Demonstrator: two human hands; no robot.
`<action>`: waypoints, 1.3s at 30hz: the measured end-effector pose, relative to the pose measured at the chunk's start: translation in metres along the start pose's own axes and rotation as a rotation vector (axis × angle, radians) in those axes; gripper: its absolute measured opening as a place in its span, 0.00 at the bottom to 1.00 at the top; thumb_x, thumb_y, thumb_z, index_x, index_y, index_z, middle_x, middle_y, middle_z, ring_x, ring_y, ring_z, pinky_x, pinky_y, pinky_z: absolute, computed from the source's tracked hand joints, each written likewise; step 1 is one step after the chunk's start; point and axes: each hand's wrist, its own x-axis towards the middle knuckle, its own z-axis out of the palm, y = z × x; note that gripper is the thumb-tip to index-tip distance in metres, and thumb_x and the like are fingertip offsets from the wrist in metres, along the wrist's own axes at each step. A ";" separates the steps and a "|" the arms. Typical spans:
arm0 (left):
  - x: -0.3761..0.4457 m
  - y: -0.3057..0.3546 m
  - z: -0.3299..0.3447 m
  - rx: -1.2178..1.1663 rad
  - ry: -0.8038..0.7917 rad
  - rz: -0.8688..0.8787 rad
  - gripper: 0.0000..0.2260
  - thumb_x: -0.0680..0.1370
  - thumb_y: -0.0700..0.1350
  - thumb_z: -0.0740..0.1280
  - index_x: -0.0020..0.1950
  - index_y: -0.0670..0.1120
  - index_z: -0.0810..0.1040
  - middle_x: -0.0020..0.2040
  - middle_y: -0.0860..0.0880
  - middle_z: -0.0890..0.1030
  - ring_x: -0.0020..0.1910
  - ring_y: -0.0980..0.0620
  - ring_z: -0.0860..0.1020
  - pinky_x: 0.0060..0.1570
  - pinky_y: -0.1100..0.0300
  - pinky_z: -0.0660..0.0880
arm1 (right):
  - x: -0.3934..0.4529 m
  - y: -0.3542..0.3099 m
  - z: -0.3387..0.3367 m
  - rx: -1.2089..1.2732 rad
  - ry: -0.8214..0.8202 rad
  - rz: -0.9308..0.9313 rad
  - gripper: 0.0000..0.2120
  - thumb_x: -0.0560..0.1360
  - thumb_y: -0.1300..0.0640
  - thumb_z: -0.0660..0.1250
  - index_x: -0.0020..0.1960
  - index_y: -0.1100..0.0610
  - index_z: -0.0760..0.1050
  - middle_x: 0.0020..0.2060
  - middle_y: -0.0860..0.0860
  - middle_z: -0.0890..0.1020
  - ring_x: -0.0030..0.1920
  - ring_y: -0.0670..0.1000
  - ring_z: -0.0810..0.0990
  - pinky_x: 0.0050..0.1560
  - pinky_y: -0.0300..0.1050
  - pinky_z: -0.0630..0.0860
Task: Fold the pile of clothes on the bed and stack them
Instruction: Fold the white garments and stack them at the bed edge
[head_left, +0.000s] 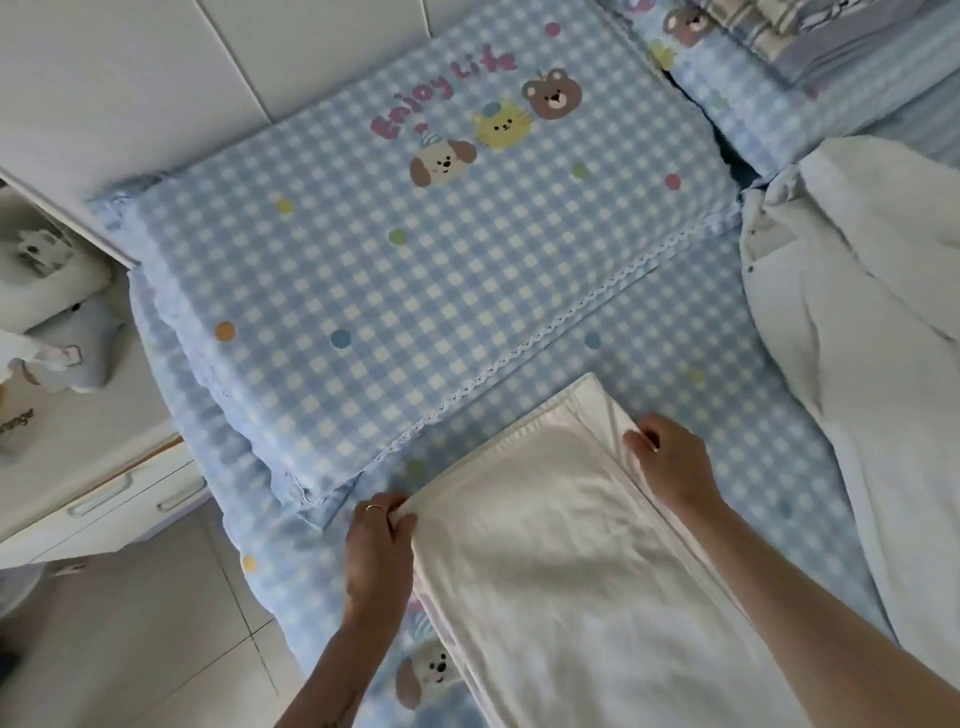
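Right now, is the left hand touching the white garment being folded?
Touching. The head view shows the left hand pinching the white garment's left edge, fabric bunched between thumb and fingers. The right hand grips the opposite edge.

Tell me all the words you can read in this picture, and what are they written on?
"Enjoy Life": pink letters on the blue checked pillow, above the bear, cat and dog faces.
"...ange": the end of a dark word on a white thing at the left edge; the rest is cut off, so the whole word cannot be read.
No other words or numbers show, none on the white garment or the pile of clothes.
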 end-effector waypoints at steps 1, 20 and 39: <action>0.003 0.000 0.002 0.003 -0.003 -0.006 0.05 0.76 0.37 0.66 0.50 0.43 0.78 0.45 0.46 0.79 0.45 0.48 0.76 0.44 0.61 0.70 | 0.005 0.001 0.003 -0.009 -0.039 0.012 0.07 0.76 0.58 0.64 0.39 0.57 0.72 0.36 0.54 0.77 0.44 0.59 0.77 0.41 0.46 0.66; -0.030 0.022 0.058 0.618 -0.136 0.785 0.25 0.70 0.37 0.68 0.67 0.40 0.72 0.68 0.37 0.71 0.68 0.38 0.68 0.63 0.45 0.68 | -0.028 -0.026 0.050 -0.162 0.291 -0.237 0.27 0.79 0.50 0.60 0.74 0.59 0.59 0.73 0.57 0.64 0.73 0.58 0.61 0.72 0.57 0.59; -0.198 -0.029 0.157 0.775 -0.665 1.375 0.29 0.80 0.60 0.45 0.77 0.46 0.47 0.78 0.48 0.45 0.77 0.51 0.46 0.72 0.55 0.49 | -0.385 0.379 -0.047 -0.521 0.162 0.531 0.28 0.82 0.46 0.40 0.73 0.60 0.62 0.74 0.57 0.60 0.72 0.59 0.65 0.69 0.63 0.58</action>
